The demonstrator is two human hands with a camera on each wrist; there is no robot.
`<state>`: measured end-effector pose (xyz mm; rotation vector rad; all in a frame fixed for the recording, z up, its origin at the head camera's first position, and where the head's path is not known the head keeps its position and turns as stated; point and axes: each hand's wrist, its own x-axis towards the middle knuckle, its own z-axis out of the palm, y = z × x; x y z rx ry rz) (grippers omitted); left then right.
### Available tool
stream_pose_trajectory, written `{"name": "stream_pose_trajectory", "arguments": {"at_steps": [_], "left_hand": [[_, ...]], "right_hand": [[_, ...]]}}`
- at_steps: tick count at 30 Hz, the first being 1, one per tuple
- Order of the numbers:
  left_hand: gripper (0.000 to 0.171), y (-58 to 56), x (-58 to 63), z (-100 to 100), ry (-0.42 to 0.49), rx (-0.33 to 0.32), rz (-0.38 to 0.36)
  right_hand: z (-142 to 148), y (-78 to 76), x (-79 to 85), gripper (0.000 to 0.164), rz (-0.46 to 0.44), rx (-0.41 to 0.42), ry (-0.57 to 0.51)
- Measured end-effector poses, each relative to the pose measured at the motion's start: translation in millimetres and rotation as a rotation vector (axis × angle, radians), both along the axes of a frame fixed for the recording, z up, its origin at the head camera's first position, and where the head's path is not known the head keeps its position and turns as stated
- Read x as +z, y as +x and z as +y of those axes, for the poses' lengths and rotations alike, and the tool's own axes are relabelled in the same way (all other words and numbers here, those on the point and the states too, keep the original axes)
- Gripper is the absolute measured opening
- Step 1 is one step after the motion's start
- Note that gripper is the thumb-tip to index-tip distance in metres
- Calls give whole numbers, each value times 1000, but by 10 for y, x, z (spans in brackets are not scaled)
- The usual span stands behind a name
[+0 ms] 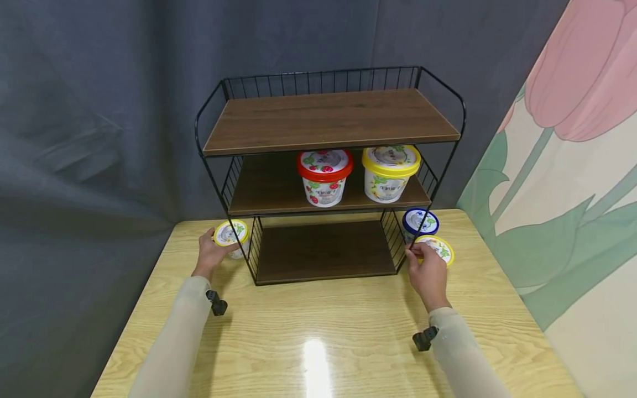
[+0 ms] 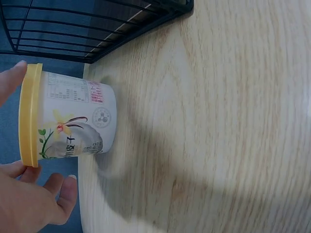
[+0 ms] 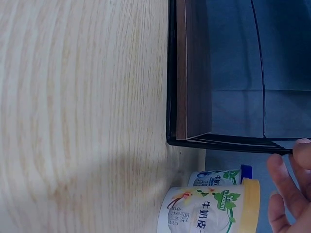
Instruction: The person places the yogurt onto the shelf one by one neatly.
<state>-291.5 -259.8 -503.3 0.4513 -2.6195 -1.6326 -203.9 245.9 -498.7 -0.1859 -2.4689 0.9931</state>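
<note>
My left hand grips a white tub with a yellow lid by its rim, beside the left side of the rack. In the left wrist view this tub stands on the table, with thumb and fingers on opposite edges of the lid. On the other side, my right hand pinches the front right post of the black wire shelf rack between thumb and fingers. Another yellow-lidded tub and a blue-lidded tub stand right beside that hand; it partly hides the yellow one.
On the middle shelf stand a red-lidded tub and a yellow-lidded tub. The rack rests on a light wooden table. Behind it hangs a dark grey curtain; a wall with painted tulips is at the right.
</note>
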Motion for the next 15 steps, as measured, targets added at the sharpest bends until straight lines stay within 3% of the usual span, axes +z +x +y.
{"name": "stream_pose_trajectory", "arguments": {"at_steps": [8, 15], "left_hand": [[93, 10, -55, 4, -18, 47, 24], [91, 131, 25, 103, -173, 167, -49]], "right_hand": [[-4, -21, -18, 13, -5, 2, 3], [0, -8, -3, 12, 7, 0, 1]]}}
